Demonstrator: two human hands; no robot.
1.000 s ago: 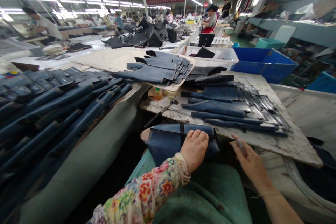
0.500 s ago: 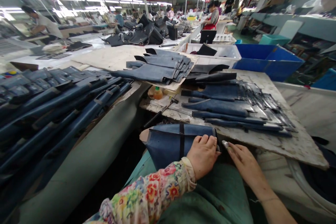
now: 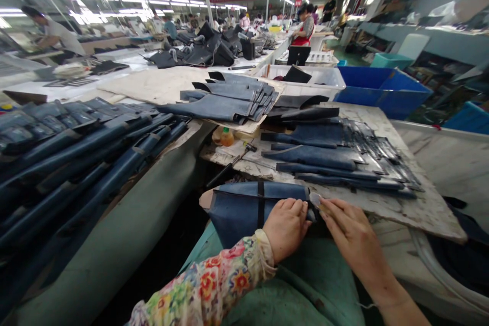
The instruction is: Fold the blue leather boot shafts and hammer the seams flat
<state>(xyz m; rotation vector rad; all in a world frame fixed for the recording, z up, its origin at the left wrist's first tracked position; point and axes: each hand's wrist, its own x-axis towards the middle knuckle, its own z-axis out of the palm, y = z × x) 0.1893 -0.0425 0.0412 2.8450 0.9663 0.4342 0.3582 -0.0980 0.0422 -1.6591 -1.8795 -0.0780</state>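
Note:
A dark blue leather-like piece (image 3: 237,209) with a black strip across it lies over my lap, on green cloth. My left hand (image 3: 286,226), in a flowered sleeve, grips its right end, fingers curled over the edge. In my right hand (image 3: 349,229) is a small flat, silvery tool (image 3: 315,199), pinched between thumb and fingers. The tool's rounded tip is at the dark right edge of the piece, close to my left fingertips. Most of the tool is hidden in my hand, so its exact kind cannot be made out.
Similar blue pieces (image 3: 313,155) lie overlapped on a worn board, with more stacked (image 3: 225,99) behind and piled (image 3: 76,163) at left. A hammer (image 3: 233,163) and a small orange bottle (image 3: 226,137) sit ahead. Blue (image 3: 382,89) and white bins stand beyond; people work farther off.
My right hand has moved left and slightly up, bringing the silvery tool to the edge of the blue piece. The left hand keeps its grip. The view has shifted slightly.

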